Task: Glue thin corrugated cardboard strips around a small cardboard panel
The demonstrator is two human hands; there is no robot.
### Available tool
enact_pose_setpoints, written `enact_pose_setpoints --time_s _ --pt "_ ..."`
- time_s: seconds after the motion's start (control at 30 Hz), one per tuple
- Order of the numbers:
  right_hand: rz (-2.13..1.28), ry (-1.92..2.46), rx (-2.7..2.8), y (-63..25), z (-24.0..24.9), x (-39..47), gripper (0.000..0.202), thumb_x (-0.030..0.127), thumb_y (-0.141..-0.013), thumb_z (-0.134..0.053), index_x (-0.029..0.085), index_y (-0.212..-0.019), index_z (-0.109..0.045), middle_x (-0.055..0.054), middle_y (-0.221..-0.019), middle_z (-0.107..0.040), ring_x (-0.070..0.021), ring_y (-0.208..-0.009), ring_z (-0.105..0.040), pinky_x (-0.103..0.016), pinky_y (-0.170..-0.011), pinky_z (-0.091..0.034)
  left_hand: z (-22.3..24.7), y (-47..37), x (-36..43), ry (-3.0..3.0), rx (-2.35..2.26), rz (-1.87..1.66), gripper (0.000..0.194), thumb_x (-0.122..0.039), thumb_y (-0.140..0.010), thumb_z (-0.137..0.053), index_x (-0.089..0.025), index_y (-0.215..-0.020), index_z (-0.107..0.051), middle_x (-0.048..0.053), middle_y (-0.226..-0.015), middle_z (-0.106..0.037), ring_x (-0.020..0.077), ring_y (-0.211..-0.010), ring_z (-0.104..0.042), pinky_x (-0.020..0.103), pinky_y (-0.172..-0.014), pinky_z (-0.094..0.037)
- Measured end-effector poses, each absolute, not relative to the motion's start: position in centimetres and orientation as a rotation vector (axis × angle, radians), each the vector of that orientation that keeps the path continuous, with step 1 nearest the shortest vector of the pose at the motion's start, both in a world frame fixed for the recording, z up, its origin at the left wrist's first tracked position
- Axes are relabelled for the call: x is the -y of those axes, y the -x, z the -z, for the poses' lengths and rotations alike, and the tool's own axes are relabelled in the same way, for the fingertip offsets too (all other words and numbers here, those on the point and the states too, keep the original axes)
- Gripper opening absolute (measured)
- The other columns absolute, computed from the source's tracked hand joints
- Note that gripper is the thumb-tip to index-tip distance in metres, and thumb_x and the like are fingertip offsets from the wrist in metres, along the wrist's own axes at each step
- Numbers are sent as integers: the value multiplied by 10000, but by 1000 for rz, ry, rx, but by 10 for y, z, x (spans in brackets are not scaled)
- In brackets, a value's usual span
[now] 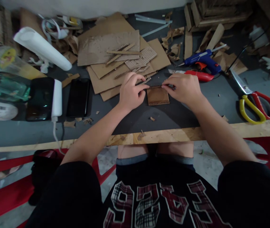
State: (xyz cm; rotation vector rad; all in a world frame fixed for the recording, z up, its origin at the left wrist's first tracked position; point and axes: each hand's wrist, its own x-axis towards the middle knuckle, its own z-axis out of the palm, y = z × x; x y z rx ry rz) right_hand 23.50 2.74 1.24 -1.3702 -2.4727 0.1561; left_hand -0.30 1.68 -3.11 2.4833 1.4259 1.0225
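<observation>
A small rectangular cardboard piece (158, 96) lies on the grey table between my hands. Along its far edge runs a narrow corrugated cardboard strip (155, 86). My left hand (133, 90) pinches the strip's left end, its fingers curled. At the other end, the thumb and fingertips of my right hand (183, 87) are closed on the same strip. Whether the strip is fixed to the piece cannot be made out. Just beyond my right hand lies a red utility knife (200, 75), partly covered by the hand.
Stacked cardboard sheets (130, 68) with loose strips lie behind my hands. A blue glue gun (202, 60) and scissors (255, 104) are on the right. To the left are a black phone (78, 97), a white paper roll (43, 49) and bottles. Glue sticks (152, 20) lie at the back.
</observation>
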Motion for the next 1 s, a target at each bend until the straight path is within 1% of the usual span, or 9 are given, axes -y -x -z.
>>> enact_pose_setpoints --time_s 0.1,0.23,0.37,0.47,0.6,0.7,0.8,0.9,1.0 --pt "-153 1368 2462 -235 -11 -28 260 347 -929 -528 259 -972 -769 -64 -1015 -758 -292 -965 -671 -366 -633 -417 30 1 -14 -2501 -1420 -1003 267 -207 -882 -487 -247 -906 -750 77 -1143 -648 301 -1193 -544 549 -1065 -426" --pt "-144 1314 2469 -237 -8 -30 265 354 -940 -515 262 -978 -761 -64 -1001 -755 -282 -966 -662 -360 -649 -427 32 -1 -13 -2523 -1449 -1048 270 -211 -890 -481 -232 -888 -750 74 -1099 -655 293 -1168 -556 532 -1030 -464" --pt "-250 1191 2507 -240 -6 -33 309 329 -974 -455 258 -1072 -740 -73 -1061 -737 -266 -1023 -653 -393 -784 -490 34 -1 -14 -2523 -1435 -1059 262 -197 -884 -493 -231 -873 -753 68 -1072 -659 285 -1139 -566 527 -1008 -476" --pt "-338 1112 2529 -242 -10 -34 335 279 -969 -445 251 -1172 -709 -82 -1139 -717 -263 -1077 -645 -419 -888 -503 35 -1 -14 -2513 -1429 -1037 263 -192 -885 -498 -238 -869 -757 63 -1065 -660 279 -1138 -567 531 -1017 -467" --pt "-382 1116 2519 -247 -19 -34 357 248 -957 -434 279 -1172 -716 -72 -1161 -711 -276 -1110 -636 -449 -935 -501 35 0 -14 -2530 -1436 -1031 284 -189 -892 -485 -250 -892 -762 58 -1054 -664 270 -1141 -571 526 -1014 -472" --pt "-377 1168 2512 -253 -25 -35 312 289 -950 -472 317 -1107 -740 -58 -1081 -730 -289 -1062 -647 -459 -899 -504 35 -1 -13 -2544 -1436 -1032 295 -185 -897 -474 -250 -901 -762 64 -1042 -670 269 -1134 -574 517 -997 -484" --pt "-320 1199 2517 -259 -26 -36 238 340 -931 -539 318 -1018 -760 -50 -985 -742 -284 -963 -661 -434 -803 -499 34 -1 -13 -2548 -1428 -1023 294 -194 -907 -468 -249 -900 -757 65 -1013 -669 268 -1111 -582 509 -974 -494" --pt "-169 1288 2498 -261 -23 -35 207 374 -913 -578 307 -962 -768 -45 -941 -751 -277 -893 -661 -395 -693 -455 34 -1 -14 -2544 -1420 -1020 290 -198 -914 -467 -244 -898 -753 66 -1003 -665 266 -1098 -586 510 -976 -491" --pt "-57 1380 2517 -258 -22 -33 240 386 -918 -555 292 -950 -773 -44 -936 -759 -272 -864 -656 -363 -632 -391 34 0 -15 -2557 -1413 -999 292 -189 -915 -464 -232 -914 -753 66 -1009 -661 262 -1103 -581 511 -985 -488"
